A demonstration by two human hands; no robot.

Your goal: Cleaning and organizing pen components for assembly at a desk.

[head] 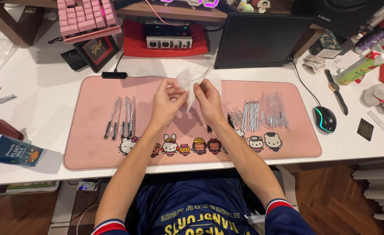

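Fingers of the left hand (168,101) and right hand (206,99) pinch closed on a white tissue (191,82) above the pink desk mat (91,143); a clear pen barrel (202,75) lies wrapped in it. Barrel axis slants up-right, nearer the right hand.

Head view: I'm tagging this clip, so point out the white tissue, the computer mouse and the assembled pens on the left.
white tissue (186,81), head view, on its upper left fold above the hands.
computer mouse (325,119), head view, middle of its black back.
assembled pens (121,117), head view, mid-barrel in the row.
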